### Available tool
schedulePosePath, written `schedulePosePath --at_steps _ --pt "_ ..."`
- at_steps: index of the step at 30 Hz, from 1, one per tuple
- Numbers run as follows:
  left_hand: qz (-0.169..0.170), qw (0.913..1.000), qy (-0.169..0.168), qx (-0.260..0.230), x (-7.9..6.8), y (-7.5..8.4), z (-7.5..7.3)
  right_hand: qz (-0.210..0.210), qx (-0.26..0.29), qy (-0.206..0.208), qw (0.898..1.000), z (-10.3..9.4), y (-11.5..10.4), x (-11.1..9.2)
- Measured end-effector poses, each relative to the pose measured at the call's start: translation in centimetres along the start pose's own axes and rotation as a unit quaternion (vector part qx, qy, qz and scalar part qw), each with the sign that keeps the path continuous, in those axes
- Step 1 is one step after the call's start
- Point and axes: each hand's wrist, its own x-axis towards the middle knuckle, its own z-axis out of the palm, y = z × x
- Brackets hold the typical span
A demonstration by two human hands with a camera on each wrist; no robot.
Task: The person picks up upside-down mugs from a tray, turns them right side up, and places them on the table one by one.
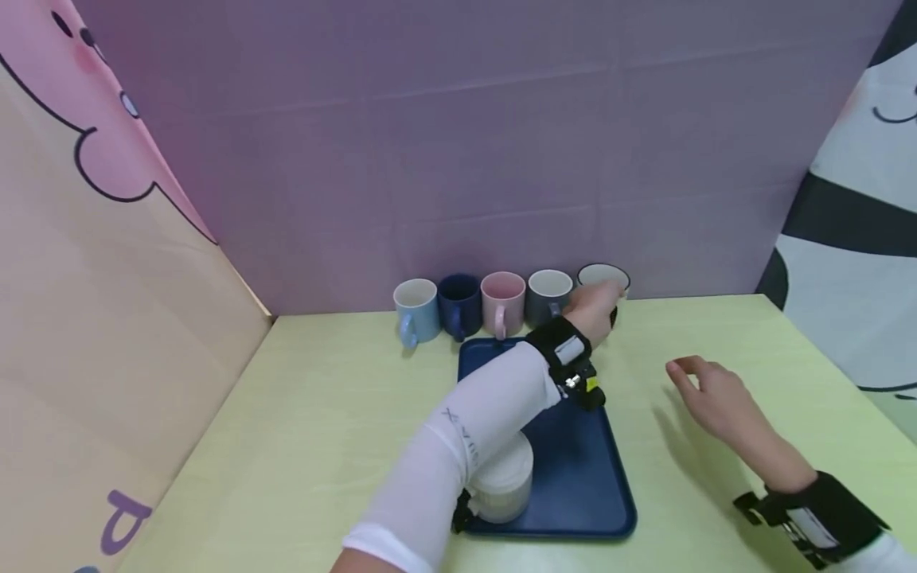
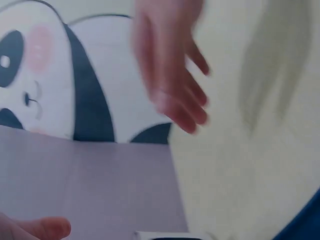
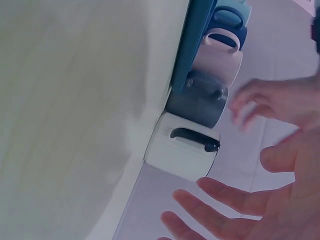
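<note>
My left hand reaches across to the right end of a row of mugs, overlapping the white mug with a black rim. In the right wrist view this hand, blurred, hovers above the mugs with fingers loosely bent; the white mug shows its black handle below. The left wrist view shows a fingertip apart from the mug's rim. My right hand hangs over the table right of the tray, holding nothing, its fingers spread in the right wrist view.
Left of the white mug stand a grey mug, a pink mug, a navy mug and a light blue mug. A dark blue tray bears a round white container, partly under my left arm. A purple cloth hangs behind.
</note>
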Motion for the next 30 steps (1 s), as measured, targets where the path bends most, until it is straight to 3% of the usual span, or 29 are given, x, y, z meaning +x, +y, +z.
schedulePosePath --at_steps 5,7,13,20,30 --pt "0.046 0.9907 -0.108 -0.069 -1.3 1.6 -2.9 -0.011 0.009 -0.003 1.0 0.5 -0.6 0.4" --pt "0.057 0.9871 -0.132 -0.071 -1.7 2.1 -4.4 -0.011 0.008 -0.001 1.0 0.6 -0.9 0.5" --pt "0.09 0.9824 -0.153 -0.057 -2.0 2.4 -8.3 -0.009 0.01 -0.007 1.0 0.9 -1.6 0.9" --pt "0.159 0.9686 -0.189 -0.026 -2.8 2.1 -12.5 -0.009 0.019 -0.013 1.0 1.3 -2.9 1.3" --pt "0.273 0.9446 -0.181 0.021 -3.8 0.0 -18.3 -0.021 0.025 -0.008 0.999 1.8 -4.2 1.8"
